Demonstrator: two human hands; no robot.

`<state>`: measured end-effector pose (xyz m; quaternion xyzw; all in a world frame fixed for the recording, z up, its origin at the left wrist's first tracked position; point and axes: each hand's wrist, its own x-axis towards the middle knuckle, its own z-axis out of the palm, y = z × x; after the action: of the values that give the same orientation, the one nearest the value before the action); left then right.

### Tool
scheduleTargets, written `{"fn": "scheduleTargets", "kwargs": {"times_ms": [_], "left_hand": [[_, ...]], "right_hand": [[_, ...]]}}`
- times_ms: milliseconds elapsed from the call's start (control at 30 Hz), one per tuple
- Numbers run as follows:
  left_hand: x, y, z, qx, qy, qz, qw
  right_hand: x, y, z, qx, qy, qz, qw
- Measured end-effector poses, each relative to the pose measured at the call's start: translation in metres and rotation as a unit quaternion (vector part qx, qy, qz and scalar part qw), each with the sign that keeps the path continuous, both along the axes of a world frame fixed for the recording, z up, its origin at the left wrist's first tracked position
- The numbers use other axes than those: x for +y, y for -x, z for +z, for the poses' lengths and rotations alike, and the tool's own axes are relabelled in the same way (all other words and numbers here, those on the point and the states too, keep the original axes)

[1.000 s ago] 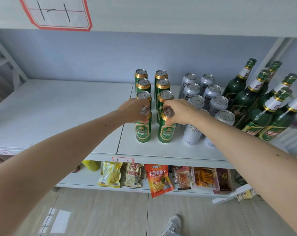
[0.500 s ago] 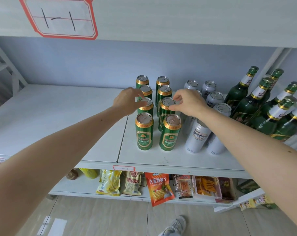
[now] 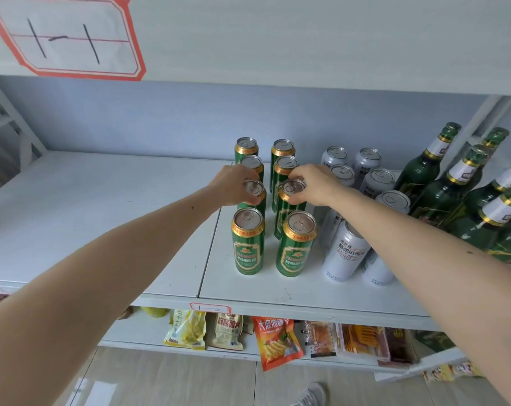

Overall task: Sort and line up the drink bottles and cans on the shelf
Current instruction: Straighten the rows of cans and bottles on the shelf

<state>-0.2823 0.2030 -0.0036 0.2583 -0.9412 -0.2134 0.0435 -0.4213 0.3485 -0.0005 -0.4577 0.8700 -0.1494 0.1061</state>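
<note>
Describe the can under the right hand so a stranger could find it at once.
On the white shelf, find the two rows of green cans left of the silver cans. In the right-hand row, it is the second green can from the front, the only one there gripped by the right hand.

Both hands are off the front pair of green cans and one rank deeper. The left hand (image 3: 233, 183) now grips the rim of the second green can in the left row (image 3: 253, 190), and the right hand (image 3: 313, 183) grips the second green can in the right row (image 3: 291, 190). The front cans (image 3: 247, 241) stand free.
</note>
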Motion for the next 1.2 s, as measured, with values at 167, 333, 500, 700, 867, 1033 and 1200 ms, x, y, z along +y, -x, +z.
{"fn": "scheduleTargets", "kwargs": {"times_ms": [167,333,500,700,867,1033,1200], "left_hand": [[-0.003,0.001,0.000,-0.004,-0.009,-0.007,1.000],[-0.013,0.003,0.001,0.025,-0.020,0.013,0.999],[-0.031,0.021,0.005,0.099,0.002,0.079,0.992],[-0.039,0.053,-0.001,0.054,-0.011,0.071,0.996],[-0.041,0.062,-0.005,0.031,0.017,0.068,0.997],[-0.046,0.061,-0.008,0.031,0.033,0.054,0.997],[-0.055,0.062,-0.006,0.108,-0.006,0.095,0.990]], "right_hand": [[0.000,0.001,-0.001,0.007,0.001,0.007,1.000],[-0.004,0.009,0.006,-0.021,-0.010,0.022,0.999],[-0.019,0.029,0.014,-0.004,0.062,-0.037,0.997],[-0.047,0.045,0.006,-0.021,0.036,-0.026,0.999],[-0.060,0.048,-0.003,0.006,0.018,-0.025,1.000],[-0.063,0.051,-0.006,0.001,0.023,-0.021,1.000],[-0.065,0.061,0.001,-0.016,0.017,-0.006,1.000]]}}
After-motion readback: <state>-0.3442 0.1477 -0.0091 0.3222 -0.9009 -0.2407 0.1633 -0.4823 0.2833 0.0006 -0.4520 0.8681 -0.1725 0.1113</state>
